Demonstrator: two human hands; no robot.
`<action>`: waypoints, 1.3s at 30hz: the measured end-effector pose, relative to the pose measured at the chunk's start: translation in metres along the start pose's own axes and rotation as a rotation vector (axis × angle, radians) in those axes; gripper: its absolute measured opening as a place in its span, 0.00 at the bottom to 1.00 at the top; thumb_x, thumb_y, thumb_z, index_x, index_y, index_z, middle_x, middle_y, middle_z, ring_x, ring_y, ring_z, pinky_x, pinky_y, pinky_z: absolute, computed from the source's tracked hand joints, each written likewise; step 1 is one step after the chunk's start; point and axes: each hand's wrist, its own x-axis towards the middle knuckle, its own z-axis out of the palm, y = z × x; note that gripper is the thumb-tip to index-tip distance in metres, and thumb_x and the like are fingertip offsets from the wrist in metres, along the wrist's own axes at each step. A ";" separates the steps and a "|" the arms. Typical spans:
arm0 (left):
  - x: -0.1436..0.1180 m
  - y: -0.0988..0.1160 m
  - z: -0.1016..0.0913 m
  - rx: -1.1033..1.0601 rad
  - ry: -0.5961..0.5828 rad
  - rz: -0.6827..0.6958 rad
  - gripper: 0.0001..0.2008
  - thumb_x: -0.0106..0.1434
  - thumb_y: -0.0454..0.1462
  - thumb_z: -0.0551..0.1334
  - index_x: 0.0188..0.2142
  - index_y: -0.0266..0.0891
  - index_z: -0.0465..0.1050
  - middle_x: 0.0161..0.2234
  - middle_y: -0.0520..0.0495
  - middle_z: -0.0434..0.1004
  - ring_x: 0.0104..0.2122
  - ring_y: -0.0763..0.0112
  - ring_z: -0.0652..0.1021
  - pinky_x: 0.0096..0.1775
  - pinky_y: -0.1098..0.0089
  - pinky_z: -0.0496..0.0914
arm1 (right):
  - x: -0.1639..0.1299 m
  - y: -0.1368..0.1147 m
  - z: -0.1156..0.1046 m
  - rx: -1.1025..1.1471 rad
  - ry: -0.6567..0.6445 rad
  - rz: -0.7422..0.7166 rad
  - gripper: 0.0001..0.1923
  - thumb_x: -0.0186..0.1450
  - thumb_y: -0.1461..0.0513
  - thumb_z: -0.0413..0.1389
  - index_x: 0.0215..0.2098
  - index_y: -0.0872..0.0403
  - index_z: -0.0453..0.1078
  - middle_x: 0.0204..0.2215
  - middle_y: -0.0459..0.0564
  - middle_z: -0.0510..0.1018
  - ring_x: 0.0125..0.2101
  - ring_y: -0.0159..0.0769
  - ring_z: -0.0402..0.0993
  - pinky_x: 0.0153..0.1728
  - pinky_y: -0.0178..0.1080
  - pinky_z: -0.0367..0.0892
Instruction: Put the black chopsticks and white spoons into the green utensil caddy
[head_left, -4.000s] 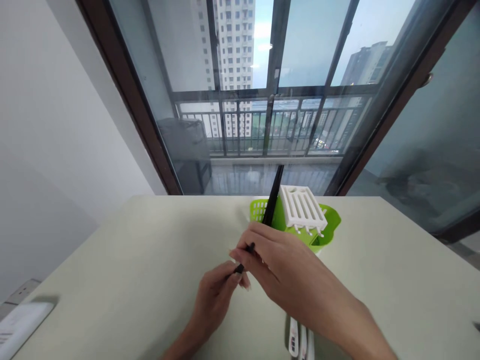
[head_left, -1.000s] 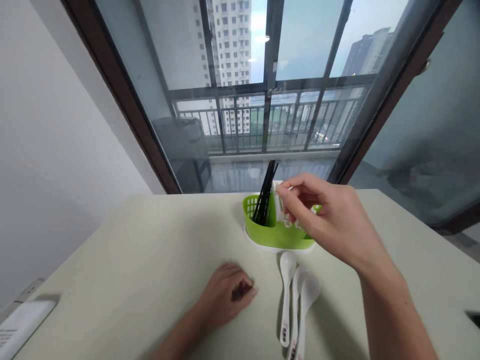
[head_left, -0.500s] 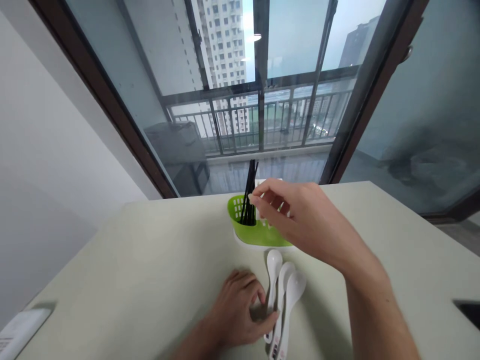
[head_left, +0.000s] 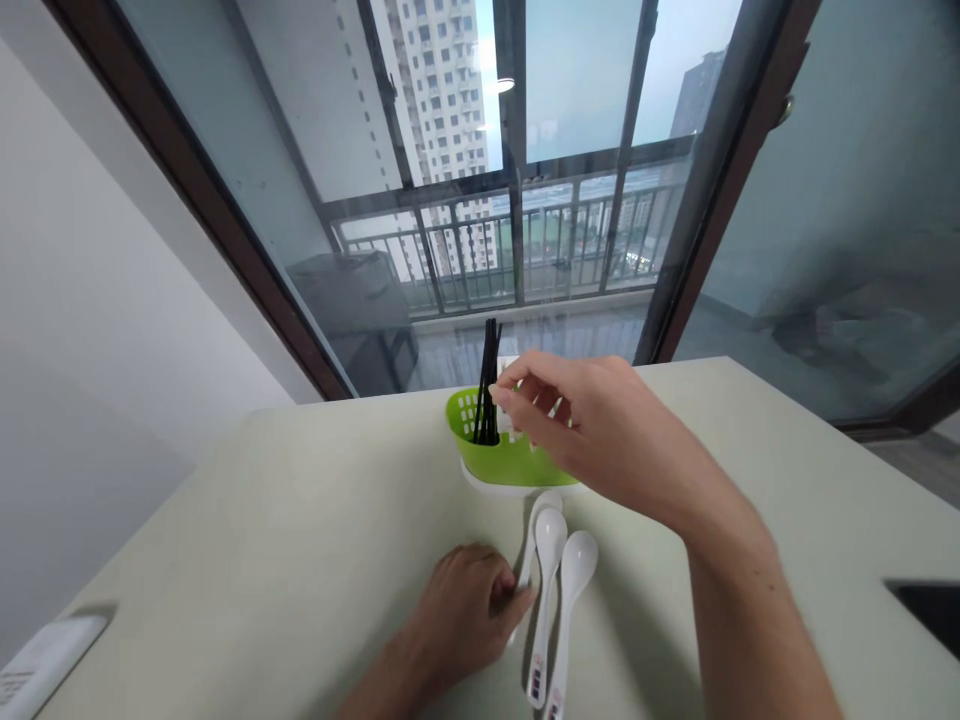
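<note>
Table (head_left: 247, 540) surface, pale and plain, runs wide to the left of the hands with nothing on it until a white flat object (head_left: 41, 665) at the near left corner; to the right it stays bare up to a dark object (head_left: 926, 600) cut off by the picture's edge. The far table edge meets a glass door (head_left: 420, 200) with a dark frame, just behind the green caddy (head_left: 502, 460), so there is little room beyond it.

The caddy stands on a white base near the far middle of the table, with black chopsticks (head_left: 487, 380) upright in its left compartment. The right hand (head_left: 585, 425) hovers over the caddy's right part, its grip pinched with thumb and forefinger close together at a white insert (head_left: 508, 370) that is mostly hidden behind the fingers; whether they actually clamp it cannot be told.

Three white spoons (head_left: 551, 590) lie side by side on the table just in front of the caddy, bowls toward it, handles toward the person. The left hand (head_left: 469, 610) rests on the table just left of them, fingers curled, its grip loosely closed with fingertips touching the handle of the leftmost spoon.
</note>
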 end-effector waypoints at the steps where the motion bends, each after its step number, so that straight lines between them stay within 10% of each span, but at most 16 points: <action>1: -0.001 -0.001 -0.003 -0.027 -0.002 -0.032 0.16 0.64 0.43 0.63 0.22 0.41 0.68 0.21 0.53 0.70 0.23 0.71 0.67 0.29 0.68 0.55 | -0.001 0.000 -0.001 0.003 -0.001 0.000 0.10 0.72 0.59 0.51 0.35 0.48 0.72 0.25 0.42 0.79 0.22 0.32 0.72 0.22 0.34 0.57; 11: -0.030 -0.002 -0.056 -0.213 -0.059 -0.291 0.18 0.66 0.48 0.60 0.26 0.41 0.73 0.22 0.54 0.73 0.24 0.71 0.69 0.28 0.71 0.59 | -0.002 0.003 0.002 -0.001 -0.081 0.046 0.09 0.71 0.58 0.52 0.35 0.47 0.73 0.28 0.42 0.80 0.25 0.32 0.74 0.23 0.35 0.60; 16: -0.020 0.013 -0.076 -0.345 0.211 -0.131 0.18 0.66 0.50 0.62 0.25 0.42 0.72 0.22 0.52 0.74 0.26 0.69 0.71 0.33 0.70 0.66 | -0.004 0.006 0.007 -0.017 -0.071 0.005 0.09 0.70 0.53 0.55 0.44 0.46 0.73 0.46 0.47 0.80 0.38 0.39 0.78 0.29 0.37 0.66; 23: 0.009 0.026 -0.082 -0.405 0.483 0.011 0.14 0.66 0.48 0.64 0.29 0.42 0.75 0.24 0.52 0.73 0.26 0.70 0.71 0.31 0.71 0.67 | -0.010 -0.009 -0.001 -0.006 -0.063 -0.002 0.11 0.73 0.54 0.52 0.38 0.46 0.74 0.30 0.42 0.81 0.27 0.34 0.76 0.26 0.35 0.64; 29: 0.026 -0.020 -0.065 -0.474 0.673 -0.037 0.17 0.68 0.49 0.61 0.47 0.41 0.75 0.35 0.47 0.76 0.34 0.68 0.77 0.37 0.70 0.71 | -0.008 0.001 0.007 -0.071 0.185 -0.011 0.09 0.74 0.56 0.53 0.44 0.45 0.76 0.33 0.43 0.84 0.29 0.36 0.79 0.31 0.36 0.67; 34: 0.026 -0.082 -0.045 -0.490 0.637 -0.280 0.21 0.66 0.55 0.61 0.42 0.39 0.74 0.31 0.49 0.75 0.29 0.69 0.74 0.29 0.71 0.67 | -0.008 0.012 0.010 -0.254 0.249 -0.029 0.15 0.75 0.57 0.49 0.52 0.47 0.76 0.44 0.49 0.85 0.37 0.43 0.81 0.35 0.40 0.68; 39: 0.022 -0.103 -0.035 -0.471 0.598 -0.344 0.23 0.66 0.56 0.59 0.41 0.39 0.73 0.26 0.52 0.72 0.25 0.68 0.71 0.28 0.70 0.65 | -0.009 0.013 0.013 -0.410 0.245 -0.008 0.12 0.73 0.57 0.53 0.50 0.48 0.75 0.33 0.47 0.84 0.25 0.39 0.77 0.28 0.39 0.62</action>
